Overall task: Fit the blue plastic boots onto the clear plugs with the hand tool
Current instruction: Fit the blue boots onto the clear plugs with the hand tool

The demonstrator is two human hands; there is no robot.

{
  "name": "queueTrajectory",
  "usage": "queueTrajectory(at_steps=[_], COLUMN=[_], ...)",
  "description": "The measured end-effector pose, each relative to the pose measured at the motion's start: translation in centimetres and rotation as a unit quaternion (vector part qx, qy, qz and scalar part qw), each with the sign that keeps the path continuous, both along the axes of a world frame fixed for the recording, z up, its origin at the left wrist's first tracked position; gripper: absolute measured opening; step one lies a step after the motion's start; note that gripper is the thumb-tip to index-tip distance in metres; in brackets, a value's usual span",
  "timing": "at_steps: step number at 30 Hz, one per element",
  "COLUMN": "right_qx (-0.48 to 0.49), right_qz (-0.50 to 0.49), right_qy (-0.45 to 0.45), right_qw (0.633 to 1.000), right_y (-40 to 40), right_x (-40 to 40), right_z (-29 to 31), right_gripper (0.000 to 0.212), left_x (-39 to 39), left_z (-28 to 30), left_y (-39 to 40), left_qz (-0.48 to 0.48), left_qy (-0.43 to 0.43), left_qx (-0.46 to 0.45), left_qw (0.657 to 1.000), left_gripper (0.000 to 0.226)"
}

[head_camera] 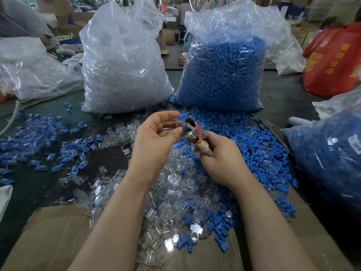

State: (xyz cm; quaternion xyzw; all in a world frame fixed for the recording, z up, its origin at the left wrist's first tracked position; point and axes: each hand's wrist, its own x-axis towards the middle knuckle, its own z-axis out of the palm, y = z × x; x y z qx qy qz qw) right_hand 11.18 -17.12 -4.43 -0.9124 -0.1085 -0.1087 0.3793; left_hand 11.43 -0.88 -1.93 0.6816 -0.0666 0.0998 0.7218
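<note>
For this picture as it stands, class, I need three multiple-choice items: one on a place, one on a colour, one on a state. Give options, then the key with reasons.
1. Where does the full sack of blue boots stand?
A. Right of the sack of clear plugs
B. Left of it
C. On top of it

2. What colour is the bag at far right?
A. Green
B. Red
C. Black

3. What is the right hand doing?
A. Lying flat on the table
B. Scooping up plugs
C. Gripping the tool by its handle

Key:
1 A, the two sacks stand side by side, blue one to the right.
2 B, it is red with yellow print.
3 C, its fingers curl round the wrapped handle, while the left hand touches the tool's head with its fingertips.
</note>
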Motion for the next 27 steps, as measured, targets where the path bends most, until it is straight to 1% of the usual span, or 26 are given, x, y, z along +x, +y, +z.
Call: queueTrajectory(at_steps=[4, 6, 7, 9, 10, 12, 14, 15, 18, 20, 21, 23, 25, 26, 27], right_qx=[-0.025, -0.056, -0.078, -0.104, -0.106, -0.099, -0.108, -0.119, -0.156, -0.172, -0.177, -0.188, -0.204, -0.212, -0.220], right_qz=[-0.005, -0.023, -0.036, -0.076, -0.099, -0.141, -0.178, -0.194, -0.244, -0.278, -0.296, -0.325, -0.346, -0.352, -0.354], right_qy=[-0.016, -0.036, -0.048, -0.058, -0.061, -0.064, -0.060, -0.056, -0.029, 0.003, 0.016, 0.034, 0.054, 0.068, 0.082], right_qw=[1.000, 0.997, 0.995, 0.990, 0.988, 0.983, 0.976, 0.972, 0.957, 0.945, 0.939, 0.926, 0.914, 0.909, 0.905], right_y=[0.2, 0.2, 0.1, -0.3, -0.6, -1.2, -1.6, -1.8, -2.4, -2.8, -3.0, -3.3, -3.4, -3.5, -3.5], right_x=[0.0, 0.1, 0.2, 0.4, 0.4, 0.5, 0.5, 0.6, 0.8, 0.8, 0.8, 0.7, 0.7, 0.7, 0.7], right_z=[-0.1, -0.3, -0.3, -0.4, -0.4, -0.5, -0.6, -0.7, -0.7, -0.8, -0.9, -0.9, -1.0, -1.0, -1.0], right_gripper=[0.013, 0.011, 0.013, 0.012, 0.011, 0.012, 0.013, 0.014, 0.014, 0.015, 0.013, 0.007, 0.007, 0.010, 0.014], left_x=[0.0, 0.2, 0.3, 0.8, 1.0, 1.5, 1.6, 1.7, 1.5, 1.2, 1.1, 1.0, 1.1, 1.2, 1.3], left_z=[0.0, -0.1, -0.2, -0.3, -0.3, -0.5, -0.6, -0.7, -1.1, -1.6, -1.8, -2.1, -2.0, -2.0, -1.9], left_y=[0.1, 0.4, 0.7, 1.7, 2.6, 4.6, 6.6, 7.4, 9.5, 10.7, 11.2, 11.9, 12.3, 12.3, 12.2], left_qz=[-0.006, 0.005, 0.016, 0.046, 0.061, 0.080, 0.097, 0.118, 0.192, 0.208, 0.212, 0.219, 0.225, 0.225, 0.226], left_qy=[0.006, 0.025, 0.045, 0.107, 0.141, 0.192, 0.203, 0.200, 0.194, 0.179, 0.168, 0.141, 0.123, 0.122, 0.129], left_qx=[0.012, 0.004, -0.019, -0.114, -0.175, -0.301, -0.414, -0.456, -0.527, -0.571, -0.586, -0.596, -0.592, -0.581, -0.557], left_qw=[1.000, 1.000, 0.999, 0.987, 0.973, 0.931, 0.882, 0.859, 0.805, 0.774, 0.764, 0.759, 0.764, 0.773, 0.789], left_gripper=[0.030, 0.028, 0.026, 0.016, 0.012, 0.013, 0.016, 0.016, 0.012, 0.017, 0.019, 0.023, 0.034, 0.038, 0.038])
